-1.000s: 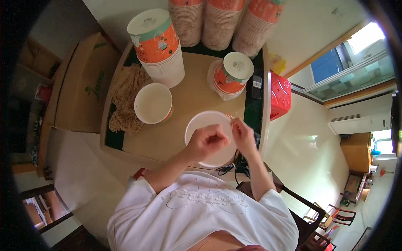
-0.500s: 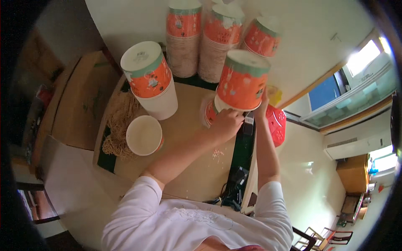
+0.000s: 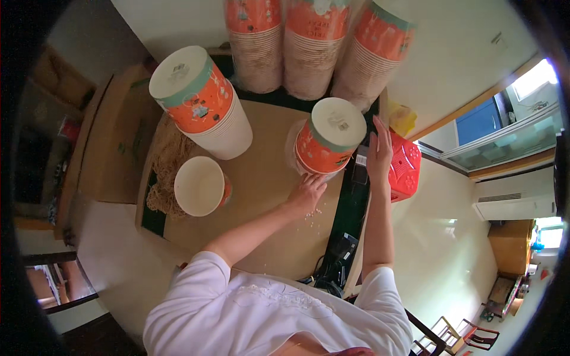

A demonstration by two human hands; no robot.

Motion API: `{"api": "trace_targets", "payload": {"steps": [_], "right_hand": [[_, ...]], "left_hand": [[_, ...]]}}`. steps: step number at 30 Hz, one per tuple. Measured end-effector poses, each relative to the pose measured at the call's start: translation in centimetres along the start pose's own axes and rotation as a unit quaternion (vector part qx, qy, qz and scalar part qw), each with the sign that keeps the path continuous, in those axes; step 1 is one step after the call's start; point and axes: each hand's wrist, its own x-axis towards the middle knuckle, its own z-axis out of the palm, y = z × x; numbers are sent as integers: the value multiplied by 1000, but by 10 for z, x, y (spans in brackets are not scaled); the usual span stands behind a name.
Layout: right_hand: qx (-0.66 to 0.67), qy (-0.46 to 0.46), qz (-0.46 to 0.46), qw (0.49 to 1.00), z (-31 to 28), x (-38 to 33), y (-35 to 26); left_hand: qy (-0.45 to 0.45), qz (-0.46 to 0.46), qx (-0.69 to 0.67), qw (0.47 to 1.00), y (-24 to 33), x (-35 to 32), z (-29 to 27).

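A stack of orange paper cups (image 3: 329,142), upside down with a white base on top, stands in the middle of the tan table (image 3: 261,196). My left hand (image 3: 306,193) is at the stack's bottom rim, fingers curled against it. My right hand (image 3: 380,151) is flat with straight fingers on the stack's right side, over the table's dark edge. Small white crumbs (image 3: 313,213) lie by my left hand.
A taller cup stack (image 3: 199,101) stands at the left, with a single open cup (image 3: 200,185) in front of it. Three wrapped cup stacks (image 3: 309,47) line the wall. Brown netting (image 3: 168,172) and a cardboard box (image 3: 113,142) lie left; a red stool (image 3: 407,166) right; a black device (image 3: 338,255) near.
Both hands left a white round piece on the near table and lifted the middle cup stack. The stack now stands lower on the table, and the white piece is gone from there.
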Motion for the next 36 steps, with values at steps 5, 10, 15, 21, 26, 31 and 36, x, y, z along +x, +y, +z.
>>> {"api": "trace_targets", "payload": {"steps": [5,10,15,21,26,31,36], "right_hand": [[-164,-215,-160,949,20,-9,-56],[-179,-263,-141,938,33,-45,-25],[-75,-187,-113,973,54,-65,-84],[-70,-402,231,883,125,-144,-164],[-117,-393,173,896,143,-206,-147],[-165,-391,167,890,121,-230,-142],[-98,-269,167,944,107,-215,-164]], "left_hand": [[-35,-3,-82,996,24,-29,-27],[117,-147,-100,977,9,-109,-96],[129,-327,151,924,-45,-217,-135],[141,-153,40,977,-31,-265,-92],[184,-120,-76,973,-13,-282,-144],[332,-351,-125,866,-95,-362,-83],[147,-394,-84,903,-162,-385,-77]]}}
